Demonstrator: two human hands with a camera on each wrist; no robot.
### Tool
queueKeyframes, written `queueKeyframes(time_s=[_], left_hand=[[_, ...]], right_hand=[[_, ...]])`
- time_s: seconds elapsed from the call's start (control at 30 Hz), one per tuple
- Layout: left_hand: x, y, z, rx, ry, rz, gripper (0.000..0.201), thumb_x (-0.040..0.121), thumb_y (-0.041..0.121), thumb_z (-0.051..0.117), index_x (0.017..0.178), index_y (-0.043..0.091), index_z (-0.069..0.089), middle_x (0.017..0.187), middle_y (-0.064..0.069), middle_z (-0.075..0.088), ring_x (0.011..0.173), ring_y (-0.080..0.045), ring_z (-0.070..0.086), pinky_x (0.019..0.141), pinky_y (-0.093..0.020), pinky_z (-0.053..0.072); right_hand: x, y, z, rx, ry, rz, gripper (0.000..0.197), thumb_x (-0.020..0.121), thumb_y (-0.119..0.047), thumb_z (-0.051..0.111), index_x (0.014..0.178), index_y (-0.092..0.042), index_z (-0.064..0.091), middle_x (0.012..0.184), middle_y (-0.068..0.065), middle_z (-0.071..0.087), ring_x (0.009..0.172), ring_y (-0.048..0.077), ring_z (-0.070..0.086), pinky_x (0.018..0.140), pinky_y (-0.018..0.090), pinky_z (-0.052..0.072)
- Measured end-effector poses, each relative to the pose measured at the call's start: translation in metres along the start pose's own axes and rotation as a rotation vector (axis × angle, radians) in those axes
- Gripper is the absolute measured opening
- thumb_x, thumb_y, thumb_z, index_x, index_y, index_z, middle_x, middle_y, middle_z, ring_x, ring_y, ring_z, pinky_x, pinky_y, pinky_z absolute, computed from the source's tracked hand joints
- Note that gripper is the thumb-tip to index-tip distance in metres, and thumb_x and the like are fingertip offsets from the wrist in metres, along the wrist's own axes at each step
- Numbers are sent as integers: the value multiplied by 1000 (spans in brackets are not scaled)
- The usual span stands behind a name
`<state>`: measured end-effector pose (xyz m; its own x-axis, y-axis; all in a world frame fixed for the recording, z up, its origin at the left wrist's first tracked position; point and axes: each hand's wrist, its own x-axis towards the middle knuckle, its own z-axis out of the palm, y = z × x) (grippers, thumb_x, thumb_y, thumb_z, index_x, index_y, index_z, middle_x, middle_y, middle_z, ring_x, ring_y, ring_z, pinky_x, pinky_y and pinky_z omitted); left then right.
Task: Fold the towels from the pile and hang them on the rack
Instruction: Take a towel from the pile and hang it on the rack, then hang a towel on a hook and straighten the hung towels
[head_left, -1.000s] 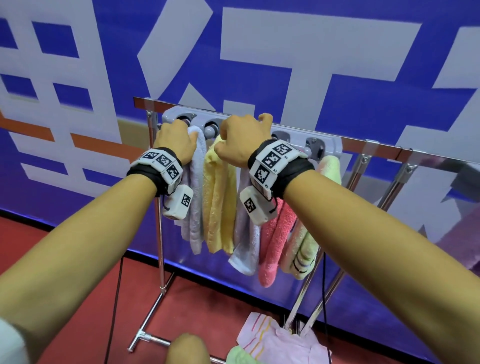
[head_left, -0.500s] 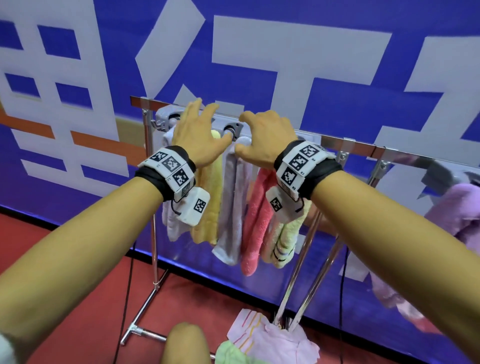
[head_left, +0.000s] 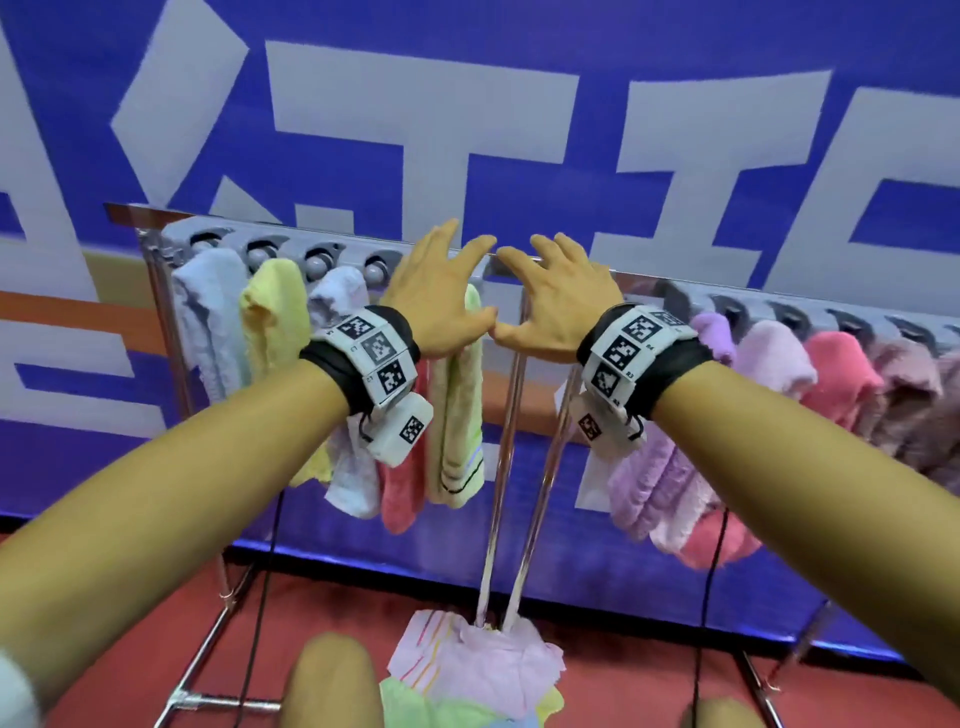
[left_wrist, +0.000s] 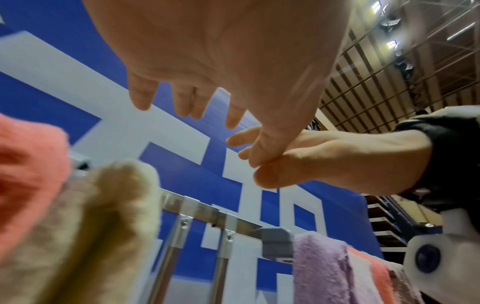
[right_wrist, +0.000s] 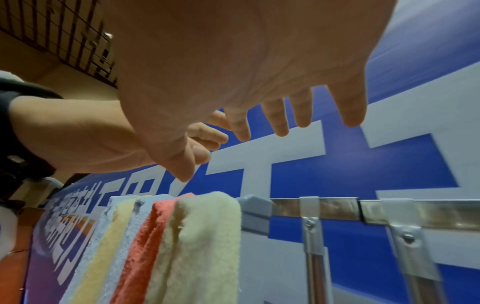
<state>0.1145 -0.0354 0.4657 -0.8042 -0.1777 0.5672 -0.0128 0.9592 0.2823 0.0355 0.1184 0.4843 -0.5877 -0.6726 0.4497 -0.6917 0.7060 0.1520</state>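
Both hands are now lifted off the hanging towels: left hand (head_left: 441, 296) and right hand (head_left: 556, 301) are spread, nothing held, above the chrome rack rail (head_left: 644, 286); the pale green striped terry towel (head_left: 460, 415) is draped beneath.

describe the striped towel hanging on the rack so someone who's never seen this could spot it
Find the metal rack in front of the blue wall; a group of five towels hangs at its left end. The striped towel is the rightmost of that group, beside the bare gap, below the left hand. It alone is pale yellow-green with stripes near its lower edge.
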Motion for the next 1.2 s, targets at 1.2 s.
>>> queueKeyframes(time_s=[1.2], left_hand=[[-139,-29,297,69,-709,5,83,90,52,57,156,33,12,164,-14,1,151,-33,4,117,-53,24]], right_hand=[[-182,55,278,171,-663,124,83,83,-61,56,151,-26,25,155,13,28,142,34,27,107,53,36]])
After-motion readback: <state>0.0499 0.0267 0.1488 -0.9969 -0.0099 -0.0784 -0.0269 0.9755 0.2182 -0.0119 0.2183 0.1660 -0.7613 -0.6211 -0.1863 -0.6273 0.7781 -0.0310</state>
